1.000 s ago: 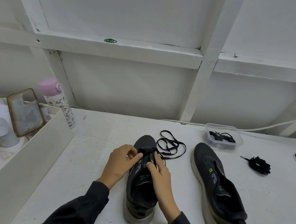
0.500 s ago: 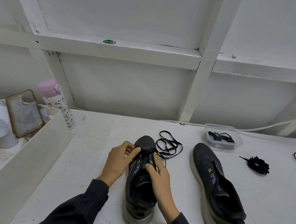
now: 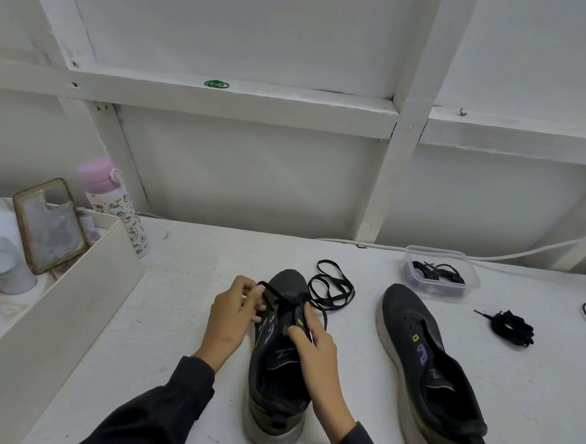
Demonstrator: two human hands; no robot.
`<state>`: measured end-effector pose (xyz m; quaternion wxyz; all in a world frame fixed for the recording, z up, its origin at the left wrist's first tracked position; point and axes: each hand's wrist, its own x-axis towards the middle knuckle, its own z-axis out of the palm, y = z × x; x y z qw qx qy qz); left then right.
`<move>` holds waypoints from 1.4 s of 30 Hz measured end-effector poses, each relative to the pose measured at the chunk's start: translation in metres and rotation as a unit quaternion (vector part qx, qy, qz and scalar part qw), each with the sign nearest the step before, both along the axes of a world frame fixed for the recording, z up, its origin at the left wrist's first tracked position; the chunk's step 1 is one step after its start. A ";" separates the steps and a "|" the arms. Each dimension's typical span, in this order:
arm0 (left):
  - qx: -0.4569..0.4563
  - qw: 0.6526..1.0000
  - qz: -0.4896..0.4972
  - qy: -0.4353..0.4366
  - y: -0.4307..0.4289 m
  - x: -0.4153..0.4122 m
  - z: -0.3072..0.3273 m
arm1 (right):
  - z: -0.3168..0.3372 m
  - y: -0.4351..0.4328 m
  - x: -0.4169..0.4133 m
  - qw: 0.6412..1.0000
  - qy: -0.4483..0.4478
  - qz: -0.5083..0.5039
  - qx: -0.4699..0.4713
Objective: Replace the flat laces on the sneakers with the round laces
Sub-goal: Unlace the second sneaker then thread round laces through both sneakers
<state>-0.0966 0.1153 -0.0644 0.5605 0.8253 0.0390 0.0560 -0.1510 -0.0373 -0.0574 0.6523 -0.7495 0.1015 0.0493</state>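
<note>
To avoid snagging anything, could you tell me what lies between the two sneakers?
In the head view, a looped black lace lies between their toes; nearer the heels, only bare table.

A white counter (image 3: 185, 284) runs back to the wall; two dark sneakers stand on it, toes away, the left sneaker (image 3: 278, 358) near the middle, the right sneaker (image 3: 426, 367) apart from it; a black lace (image 3: 332, 286) lies coiled beside the left toe; farther right sit a clear tub (image 3: 434, 294) and a lace bundle (image 3: 511, 326); a bottle (image 3: 120, 211) stands back left beside a white box (image 3: 74, 294).
</note>
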 end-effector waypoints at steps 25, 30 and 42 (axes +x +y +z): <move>0.049 0.998 0.026 -0.038 0.008 0.011 0.013 | -0.004 -0.002 0.001 1.000 -0.001 0.006 0.001; -0.006 0.997 0.066 -0.051 0.007 0.008 0.024 | -0.004 -0.001 0.000 1.000 0.003 -0.006 -0.001; -0.018 0.992 0.110 -0.061 0.012 0.016 0.022 | 0.001 0.000 -0.001 1.000 0.030 -0.004 -0.007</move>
